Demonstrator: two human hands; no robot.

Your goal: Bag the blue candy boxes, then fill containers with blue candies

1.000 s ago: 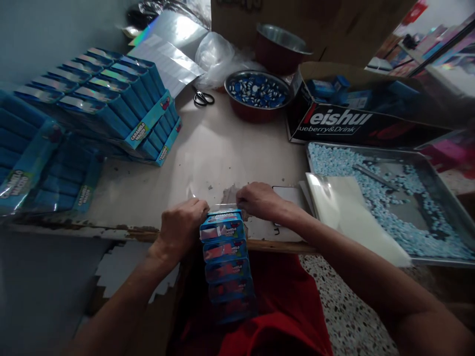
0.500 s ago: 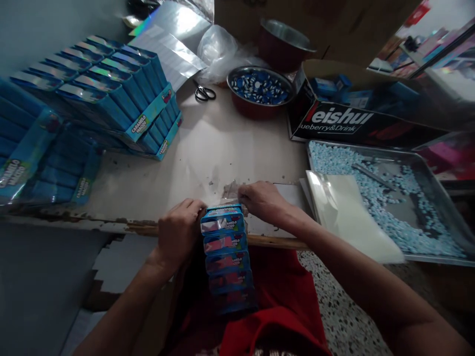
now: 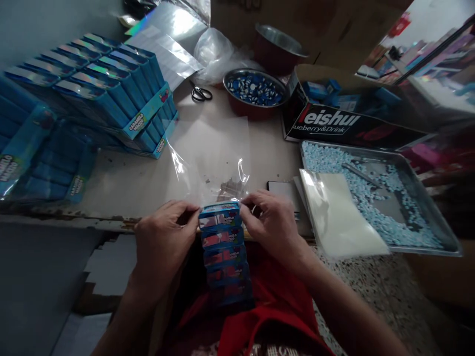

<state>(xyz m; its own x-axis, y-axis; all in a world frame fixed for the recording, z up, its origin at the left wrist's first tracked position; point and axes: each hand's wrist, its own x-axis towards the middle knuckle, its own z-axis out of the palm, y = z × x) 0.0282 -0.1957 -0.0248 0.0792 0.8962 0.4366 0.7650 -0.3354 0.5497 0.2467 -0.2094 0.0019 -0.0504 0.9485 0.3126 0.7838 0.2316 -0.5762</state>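
Observation:
A row of small blue candy boxes (image 3: 224, 257) lies in front of my body, its far end against the table's front edge. Beyond that end, a clear plastic bag (image 3: 218, 143) spreads flat over the tabletop. My left hand (image 3: 161, 247) pinches the near left edge of the bag, thumb and finger beside the end box. On the opposite side my right hand (image 3: 276, 225) pinches the near right edge, its fingers close against the same box. Whether the end box sits inside the bag's mouth I cannot tell.
Wrapped stacks of blue boxes (image 3: 111, 94) stand at left. Scissors (image 3: 201, 93) lie behind the bag, near a bowl of blue-and-white candies (image 3: 254, 89). At right are a black carton (image 3: 334, 123), a metal tray (image 3: 451, 242) of pale candies and a pile of plastic sheets (image 3: 334, 212).
The clear plastic bag now shows spread out on the table beyond the boxes. My right hand has turned and moved to the box's right side; my left hand has shifted slightly left.

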